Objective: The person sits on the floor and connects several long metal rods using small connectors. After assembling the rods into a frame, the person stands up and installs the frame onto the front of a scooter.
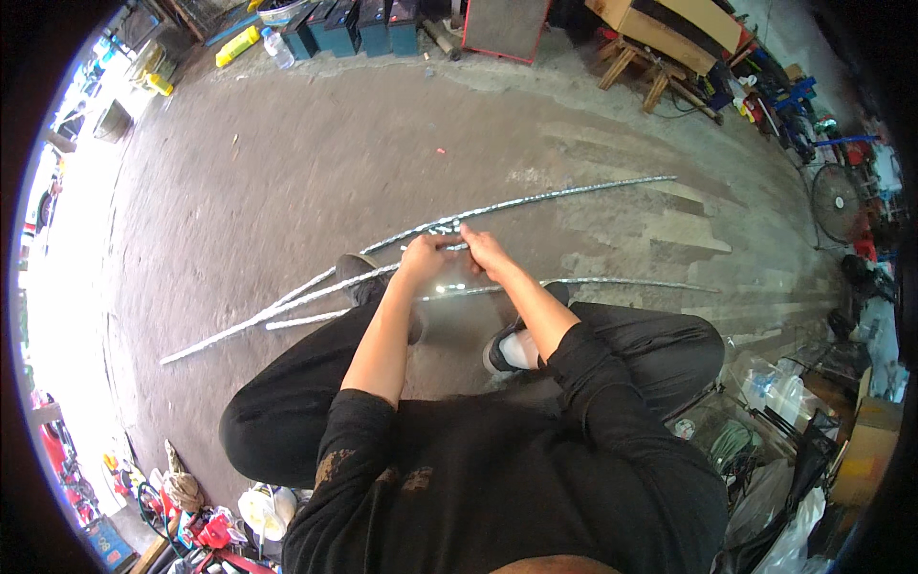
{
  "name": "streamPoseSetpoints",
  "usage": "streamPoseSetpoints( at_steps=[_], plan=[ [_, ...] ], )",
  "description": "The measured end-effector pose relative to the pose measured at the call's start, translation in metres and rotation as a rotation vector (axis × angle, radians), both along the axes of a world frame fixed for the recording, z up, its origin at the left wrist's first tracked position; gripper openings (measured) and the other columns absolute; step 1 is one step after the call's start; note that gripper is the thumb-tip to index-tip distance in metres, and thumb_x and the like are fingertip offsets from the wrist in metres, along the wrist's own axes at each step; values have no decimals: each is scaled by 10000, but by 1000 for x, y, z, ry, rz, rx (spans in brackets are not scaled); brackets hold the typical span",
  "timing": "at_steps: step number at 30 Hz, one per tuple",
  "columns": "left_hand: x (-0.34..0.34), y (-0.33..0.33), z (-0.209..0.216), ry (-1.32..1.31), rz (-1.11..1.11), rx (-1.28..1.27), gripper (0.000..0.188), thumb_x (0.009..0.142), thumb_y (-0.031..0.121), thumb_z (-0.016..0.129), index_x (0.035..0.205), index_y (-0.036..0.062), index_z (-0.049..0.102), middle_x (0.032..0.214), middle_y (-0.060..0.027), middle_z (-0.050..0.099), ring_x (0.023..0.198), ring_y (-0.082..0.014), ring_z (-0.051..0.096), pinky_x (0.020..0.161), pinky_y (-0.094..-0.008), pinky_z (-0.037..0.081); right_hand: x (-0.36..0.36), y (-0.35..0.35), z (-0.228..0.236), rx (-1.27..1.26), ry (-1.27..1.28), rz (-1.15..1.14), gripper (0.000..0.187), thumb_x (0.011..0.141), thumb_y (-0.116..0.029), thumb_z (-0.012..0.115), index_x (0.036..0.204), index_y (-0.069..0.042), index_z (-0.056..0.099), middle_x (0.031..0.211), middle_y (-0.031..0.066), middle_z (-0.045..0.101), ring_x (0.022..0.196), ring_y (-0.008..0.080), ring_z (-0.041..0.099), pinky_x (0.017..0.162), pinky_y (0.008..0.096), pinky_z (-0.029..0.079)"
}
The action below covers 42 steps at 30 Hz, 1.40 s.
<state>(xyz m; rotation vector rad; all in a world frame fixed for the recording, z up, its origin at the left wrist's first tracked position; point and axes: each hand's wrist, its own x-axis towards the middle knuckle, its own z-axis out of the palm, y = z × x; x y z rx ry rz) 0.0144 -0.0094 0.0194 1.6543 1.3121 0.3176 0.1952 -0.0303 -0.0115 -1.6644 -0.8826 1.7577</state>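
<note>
Three long, thin, silvery strands with a twisted or linked look stretch across the floor ahead of me. I cannot tell whether they are chain or cable. The far strand runs out to the right, beyond my hands. My left hand is closed around the middle strand, which trails away to the left. Close beside it, my right hand has its fingers bent in on a short shiny stretch between the hands; its fingertips are partly hidden. The near strand passes under my legs and shows on both sides.
Dark battery-like boxes, a clear bottle and a yellow bottle line the far edge. A cardboard box on a wooden stand is far right, a fan at right. Clutter lies near left. My shoe is beside the near strand.
</note>
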Motion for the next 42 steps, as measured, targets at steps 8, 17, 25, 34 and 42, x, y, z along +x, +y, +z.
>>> streamPoseSetpoints(
  at_steps=[8, 17, 25, 34, 42],
  plan=[
    [-1, 3, -9, 67, -10, 68, 355, 802, 242, 752, 1113, 73, 724, 1035, -171, 722, 954, -292, 692, 867, -377, 512, -3, -1, 8, 196, 34, 69, 349, 968, -203, 547, 1259, -11, 545, 810, 51, 592, 601, 129, 523, 476, 302, 405],
    [3, -3, 9, 133, 32, 9, 382, 791, 269, 769, 1123, 86, 719, 1074, -153, 712, 987, -286, 681, 881, -372, 512, 31, 9, -20, 31, 217, -117, 310, 976, -255, 568, 1200, -44, 611, 822, 119, 654, 702, 220, 649, 594, 355, 529],
    [-5, 1, -11, 45, 33, -33, 405, 776, 308, 782, 1137, 134, 723, 1087, -143, 710, 1017, -288, 671, 896, -386, 507, 19, -3, -61, 385, -995, 379, 472, 816, -164, 733, 1261, -152, 573, 1225, 162, 554, 1077, 380, 607, 890, 464, 514],
    [-2, 3, -14, 83, -6, 27, 433, 770, 332, 783, 1170, 179, 718, 1142, -141, 699, 1086, -320, 650, 940, -403, 496, 36, -5, -73, 419, -967, 464, 354, 843, -148, 677, 1167, -61, 563, 1197, 192, 560, 1054, 409, 620, 889, 482, 519],
    [0, -1, -3, 97, 14, 56, 379, 804, 237, 760, 1138, 66, 712, 1078, -170, 712, 999, -293, 681, 891, -371, 508, 32, -9, -58, 313, -856, 348, 390, 868, -272, 661, 1123, 15, 595, 1131, 208, 632, 1010, 393, 647, 855, 442, 532]
  ],
)
